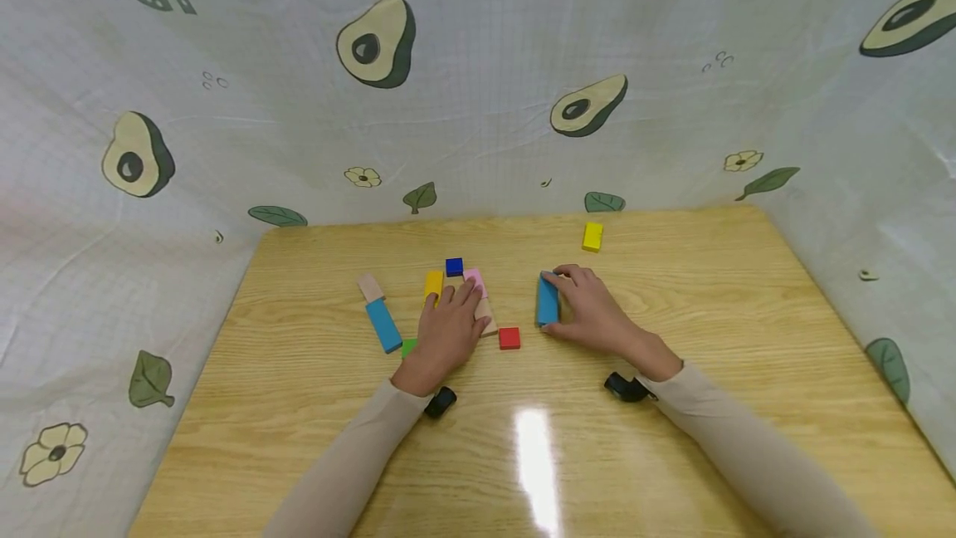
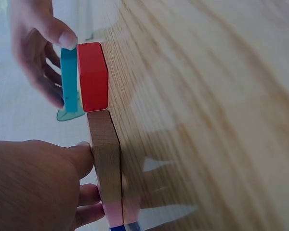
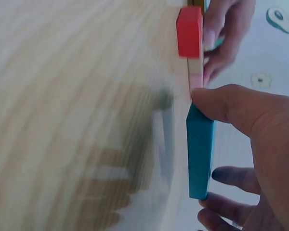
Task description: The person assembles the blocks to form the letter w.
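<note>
My right hand (image 1: pixel 593 310) pinches a long blue block (image 1: pixel 548 301) lengthwise, thumb at its near end and fingers at the far end. In the right wrist view, that blue block (image 3: pixel 200 154) is raised a little or at the table surface; I cannot tell which. My left hand (image 1: pixel 448 330) lies over a row of blocks. In the left wrist view its thumb touches the side of a plain wooden block (image 2: pixel 106 159), and its fingertips touch a pink block (image 2: pixel 113 211) end to end with it. A red block (image 1: pixel 509 339) sits between the hands.
Around the left hand lie a dark blue block (image 1: pixel 454 266), an orange-yellow block (image 1: pixel 434 283), a partly hidden green block (image 1: pixel 408 347), another blue block (image 1: pixel 384 325) and a wooden block (image 1: pixel 370 287). A yellow block (image 1: pixel 592 237) lies near the back edge, before a patterned curtain (image 1: pixel 485 106).
</note>
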`<state>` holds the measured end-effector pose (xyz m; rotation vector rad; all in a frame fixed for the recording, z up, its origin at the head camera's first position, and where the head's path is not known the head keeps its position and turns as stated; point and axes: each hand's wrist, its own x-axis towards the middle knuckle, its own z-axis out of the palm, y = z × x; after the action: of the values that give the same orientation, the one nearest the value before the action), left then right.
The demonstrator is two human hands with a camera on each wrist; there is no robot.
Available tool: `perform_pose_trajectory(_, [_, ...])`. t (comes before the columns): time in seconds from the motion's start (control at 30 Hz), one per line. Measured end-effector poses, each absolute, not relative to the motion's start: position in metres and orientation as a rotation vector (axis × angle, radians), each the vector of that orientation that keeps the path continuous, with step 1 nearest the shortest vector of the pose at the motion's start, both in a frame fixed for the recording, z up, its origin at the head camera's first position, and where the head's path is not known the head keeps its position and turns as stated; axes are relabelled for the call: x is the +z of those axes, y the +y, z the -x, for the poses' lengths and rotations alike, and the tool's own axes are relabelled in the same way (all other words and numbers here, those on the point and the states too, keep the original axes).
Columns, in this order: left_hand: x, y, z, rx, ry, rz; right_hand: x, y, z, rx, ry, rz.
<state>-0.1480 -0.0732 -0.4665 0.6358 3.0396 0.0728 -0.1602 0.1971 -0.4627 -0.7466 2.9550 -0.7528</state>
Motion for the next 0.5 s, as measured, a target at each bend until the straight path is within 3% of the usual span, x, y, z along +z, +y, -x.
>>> perform_pose_trajectory(0.5, [-0.465,-0.072,0.148,0.048,3.034,-0.615,-0.468,0.172,0.158,-0.707,2.98,0.724])
